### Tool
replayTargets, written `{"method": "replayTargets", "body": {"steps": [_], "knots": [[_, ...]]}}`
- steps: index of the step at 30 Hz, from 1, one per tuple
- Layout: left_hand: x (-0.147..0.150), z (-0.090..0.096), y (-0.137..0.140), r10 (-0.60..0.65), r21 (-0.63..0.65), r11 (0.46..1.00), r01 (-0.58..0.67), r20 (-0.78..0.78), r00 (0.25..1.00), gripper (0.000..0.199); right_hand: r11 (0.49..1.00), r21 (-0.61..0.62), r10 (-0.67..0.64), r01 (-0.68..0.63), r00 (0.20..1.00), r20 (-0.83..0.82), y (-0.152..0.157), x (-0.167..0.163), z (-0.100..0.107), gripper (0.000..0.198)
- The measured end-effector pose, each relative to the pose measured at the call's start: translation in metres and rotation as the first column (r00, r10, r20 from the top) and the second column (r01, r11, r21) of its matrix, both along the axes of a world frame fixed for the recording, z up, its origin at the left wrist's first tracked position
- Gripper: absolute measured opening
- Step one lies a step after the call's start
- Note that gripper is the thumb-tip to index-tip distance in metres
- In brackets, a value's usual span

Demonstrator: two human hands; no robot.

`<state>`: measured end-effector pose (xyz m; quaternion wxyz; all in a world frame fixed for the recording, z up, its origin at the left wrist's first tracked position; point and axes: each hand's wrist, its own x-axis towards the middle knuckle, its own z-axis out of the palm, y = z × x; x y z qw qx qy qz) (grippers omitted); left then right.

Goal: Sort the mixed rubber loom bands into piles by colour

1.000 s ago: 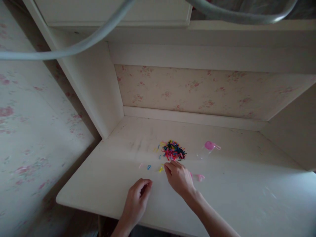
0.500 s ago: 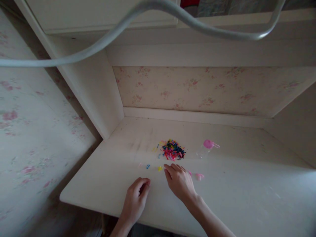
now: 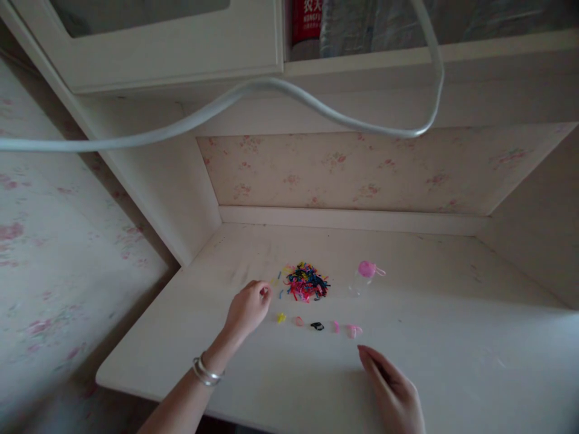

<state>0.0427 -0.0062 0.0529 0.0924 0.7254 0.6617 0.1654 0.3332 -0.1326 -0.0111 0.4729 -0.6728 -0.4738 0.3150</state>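
Nearest, the right hand (image 3: 395, 395) has drawn back over the table (image 3: 461, 355), thumb and fingers close together at the tips; whether anything sits between them I cannot tell. The left hand (image 3: 248, 307), wearing silver bangles (image 3: 206, 378), has gone forward, well apart from the right. Its fingers are curled, and what they may hold is hidden.

That shift uncovers a row of small bands: light pink (image 3: 354, 331), magenta (image 3: 336, 327), black (image 3: 317, 326), pale red (image 3: 298, 321) and yellow (image 3: 281, 317), each apart from the next. The work seems to pass to the left hand, just left of the mixed pile of bands (image 3: 308, 284) beyond the row.

Right of the pile is a clear container (image 3: 359, 283) with a pink lid (image 3: 367, 269); no coloured bands show through its wall. Farthest, the shelf (image 3: 497, 51) holds a red package (image 3: 306, 21) beside something in clear plastic (image 3: 348, 27).
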Motion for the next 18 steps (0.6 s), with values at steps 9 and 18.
{"method": "replayTargets", "body": {"steps": [9, 18], "knots": [[0.008, -0.017, 0.045, 0.017, 0.019, 1.0, -0.013, -0.209, 0.978, 0.02, 0.991, 0.062, 0.114, -0.116, 0.993, 0.031, 0.003, -0.008, 0.01, 0.035], [0.017, 0.002, 0.001, -0.026, 0.037, 0.999, 0.033, -0.195, 0.98, 0.018, 0.988, 0.042, 0.146, -0.147, 0.989, 0.014, 0.001, -0.007, 0.014, 0.034]]}}
